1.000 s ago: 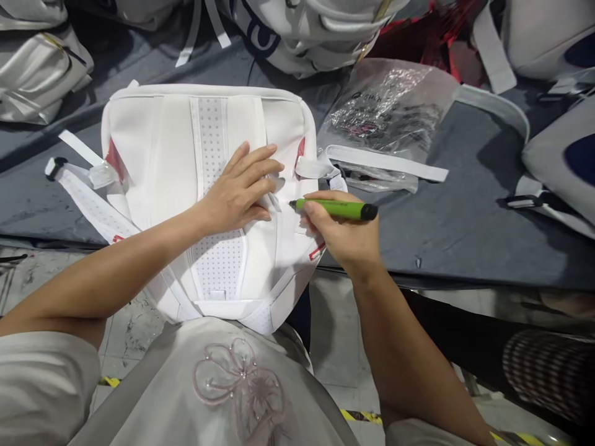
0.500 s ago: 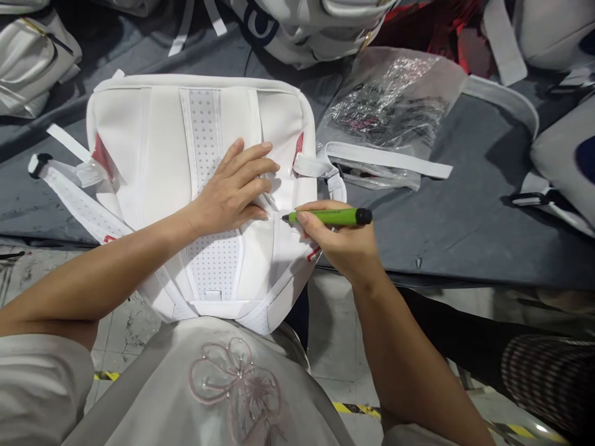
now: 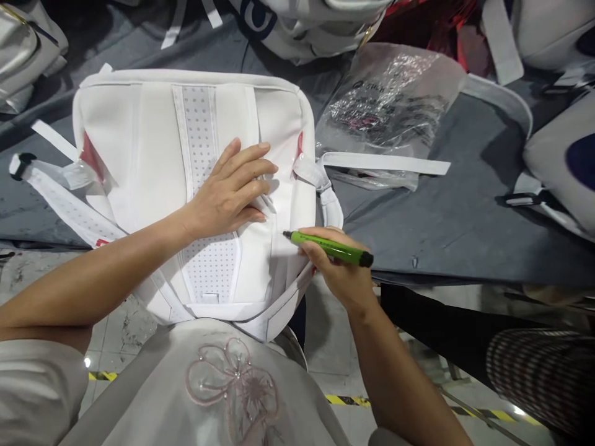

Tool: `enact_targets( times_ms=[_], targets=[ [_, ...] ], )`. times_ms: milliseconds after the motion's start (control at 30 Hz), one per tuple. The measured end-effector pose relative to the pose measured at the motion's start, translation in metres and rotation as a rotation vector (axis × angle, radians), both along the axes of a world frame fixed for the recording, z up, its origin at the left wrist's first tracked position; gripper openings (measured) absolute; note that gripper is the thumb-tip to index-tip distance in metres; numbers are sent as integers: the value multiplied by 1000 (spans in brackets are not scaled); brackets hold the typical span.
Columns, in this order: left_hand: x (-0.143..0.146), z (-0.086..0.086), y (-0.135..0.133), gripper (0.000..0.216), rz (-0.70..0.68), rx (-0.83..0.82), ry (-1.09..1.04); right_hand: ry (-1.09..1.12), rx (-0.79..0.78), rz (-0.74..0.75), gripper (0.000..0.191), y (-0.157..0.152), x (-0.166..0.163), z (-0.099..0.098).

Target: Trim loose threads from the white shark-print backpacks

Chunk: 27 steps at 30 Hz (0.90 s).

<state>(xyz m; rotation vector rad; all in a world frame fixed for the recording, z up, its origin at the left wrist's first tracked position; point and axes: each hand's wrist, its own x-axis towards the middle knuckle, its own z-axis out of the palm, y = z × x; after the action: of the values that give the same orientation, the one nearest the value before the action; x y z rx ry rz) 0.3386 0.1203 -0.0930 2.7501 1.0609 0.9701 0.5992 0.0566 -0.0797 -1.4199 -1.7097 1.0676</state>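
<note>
In front of me a white backpack [image 3: 153,142] lies with its back panel up, partly over the table's near edge. A dotted mesh strip [image 3: 211,263] runs down its middle. My left hand [image 3: 235,189] rests flat on the panel, fingers spread, right of the strip. My right hand [image 3: 337,263] grips a green marker pen [image 3: 337,248] with a black end. The pen's dark tip points left, at or just above the white fabric; whether it touches, I cannot tell. A white strap [image 3: 385,162] reaches right from the backpack.
A clear plastic bag [image 3: 390,105] lies behind the strap on the grey-covered table [image 3: 469,229]. More white bags stand along the back, including one bag [image 3: 307,31] and another [image 3: 558,148] at right. Another person's dark-clothed leg [image 3: 432,322] is at lower right.
My right hand has drawn the marker slightly down, and the pen now tilts with its back end lower. My left hand stays in place on the backpack. The view has shifted a little.
</note>
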Motion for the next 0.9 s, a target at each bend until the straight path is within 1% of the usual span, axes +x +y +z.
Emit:
enact_targets(
  times_ms=[67, 133, 200, 300, 367, 433, 533, 600, 633, 733, 900],
  targets=[
    [0, 1, 0, 45, 25, -25, 10, 17, 65, -56, 25, -2, 0, -3],
    [1, 1, -1, 49, 50, -50, 24, 8, 160, -103, 23, 1, -6, -3],
    [1, 0, -1, 51, 54, -58, 39, -19, 227, -80, 18, 6, -13, 0],
    [1, 0, -1, 51, 42, -42, 49, -57, 197, 9, 13, 13, -19, 7],
    [1, 0, -1, 50, 48, -35, 42, -69, 187, -10, 14, 15, -20, 10],
    [2, 1, 0, 52, 51, -46, 43, -77, 214, -32, 15, 16, -21, 12],
    [3, 3, 0, 56, 62, -119, 58, -71, 173, -21, 14, 16, -22, 13],
    [3, 4, -1, 58, 62, -155, 40, -58, 134, -62, 15, 16, -23, 14],
    [4, 5, -1, 58, 55, -163, 21, -59, 134, -72, 16, 16, -23, 14],
    [5, 7, -1, 61, 46, -208, -37, -95, 155, -28, 14, 14, -23, 15],
    [5, 11, -1, 69, 111, -349, -58, -102, 169, -47, 15, 11, -23, 15]
  ],
)
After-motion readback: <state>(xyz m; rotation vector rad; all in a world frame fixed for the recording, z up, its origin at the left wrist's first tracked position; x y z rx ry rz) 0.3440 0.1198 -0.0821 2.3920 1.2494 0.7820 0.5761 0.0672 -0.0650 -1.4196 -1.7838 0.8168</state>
